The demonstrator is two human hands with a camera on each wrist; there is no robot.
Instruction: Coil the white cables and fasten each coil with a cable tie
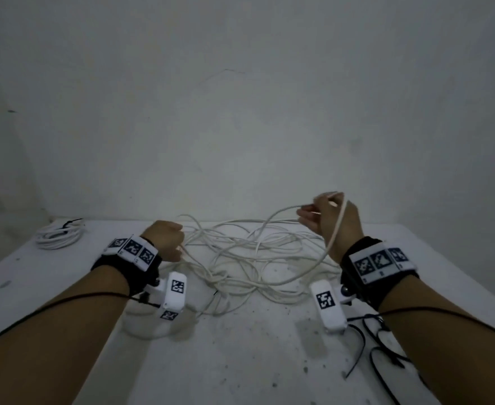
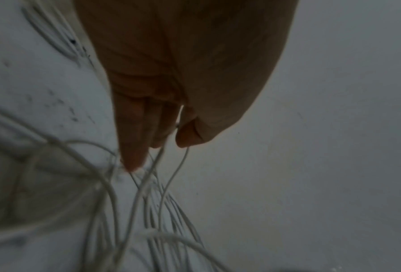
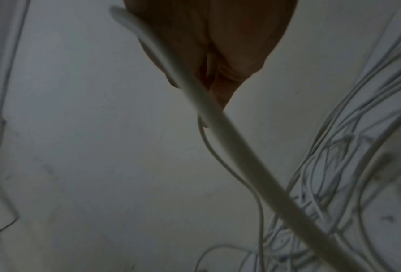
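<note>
A loose tangle of white cable (image 1: 249, 258) sprawls across the middle of the white table (image 1: 240, 361). My right hand (image 1: 328, 217) is raised above the tangle's right side and grips a loop of that cable, which runs over the back of the hand and down past the wrist; in the right wrist view the cable (image 3: 229, 136) crosses in front of the curled fingers. My left hand (image 1: 167, 239) sits low at the tangle's left edge, thumb and fingers pinching thin cable strands (image 2: 171, 176). Black cable ties (image 1: 377, 343) lie at the front right, under my right forearm.
A finished coil of white cable (image 1: 57, 236), bound with a black tie, lies at the table's far left corner. A plain grey wall (image 1: 240, 112) rises right behind the table. The table's front middle is speckled with dark spots.
</note>
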